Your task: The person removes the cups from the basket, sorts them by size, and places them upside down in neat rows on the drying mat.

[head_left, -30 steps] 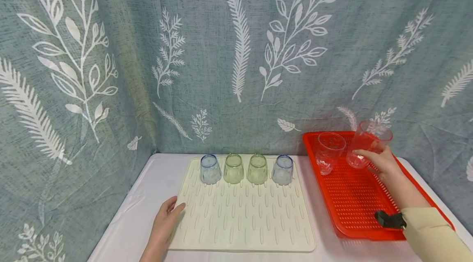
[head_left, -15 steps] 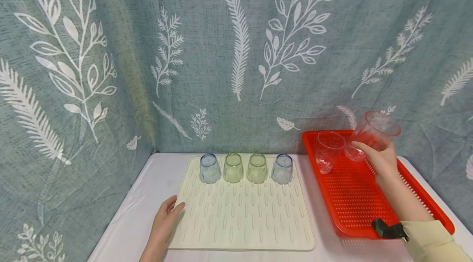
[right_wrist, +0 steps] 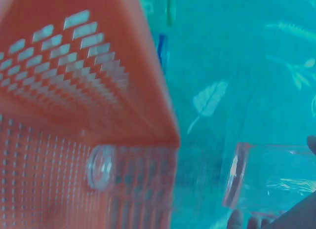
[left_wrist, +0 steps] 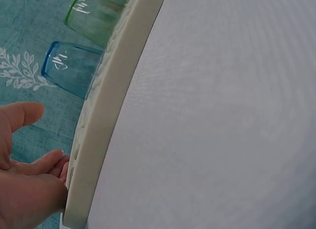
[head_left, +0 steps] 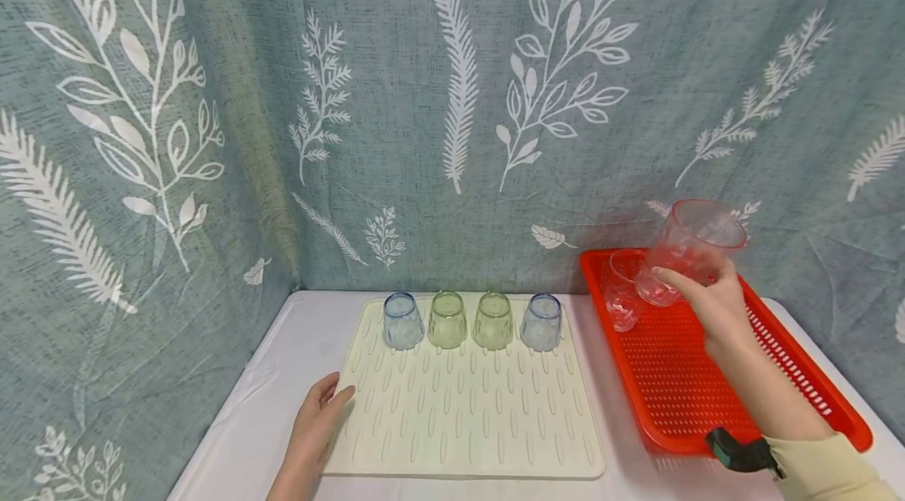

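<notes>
right hand grips a clear red-rimmed tumbler over the red perforated plastic basket — left hand relaxed, well left of it

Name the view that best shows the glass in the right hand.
The head view: it shows the glass from rim to base, partly behind the right hand. The right wrist view crops one end; the left wrist view lacks it.

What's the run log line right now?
right hand: holds clear glass above red basket; left hand: at left edge of mat; mat: four glasses; basket: another glass
</notes>
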A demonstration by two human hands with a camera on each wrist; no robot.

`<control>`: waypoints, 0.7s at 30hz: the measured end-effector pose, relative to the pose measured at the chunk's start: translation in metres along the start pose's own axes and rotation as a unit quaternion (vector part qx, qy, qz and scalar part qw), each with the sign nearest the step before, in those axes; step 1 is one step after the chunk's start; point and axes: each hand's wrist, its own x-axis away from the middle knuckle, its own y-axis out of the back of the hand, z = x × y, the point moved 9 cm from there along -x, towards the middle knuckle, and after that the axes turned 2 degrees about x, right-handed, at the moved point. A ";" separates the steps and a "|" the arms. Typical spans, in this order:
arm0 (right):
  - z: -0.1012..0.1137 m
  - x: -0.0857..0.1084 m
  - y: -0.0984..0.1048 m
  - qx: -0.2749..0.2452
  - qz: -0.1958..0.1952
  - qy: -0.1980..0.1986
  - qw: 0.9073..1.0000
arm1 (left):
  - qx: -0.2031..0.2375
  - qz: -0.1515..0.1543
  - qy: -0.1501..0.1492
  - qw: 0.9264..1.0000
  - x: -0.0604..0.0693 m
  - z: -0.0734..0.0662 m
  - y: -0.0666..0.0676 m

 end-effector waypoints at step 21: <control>-0.003 0.053 -0.096 0.006 0.138 0.001 0.990 | -0.014 -0.004 0.004 1.000 -0.002 0.001 0.000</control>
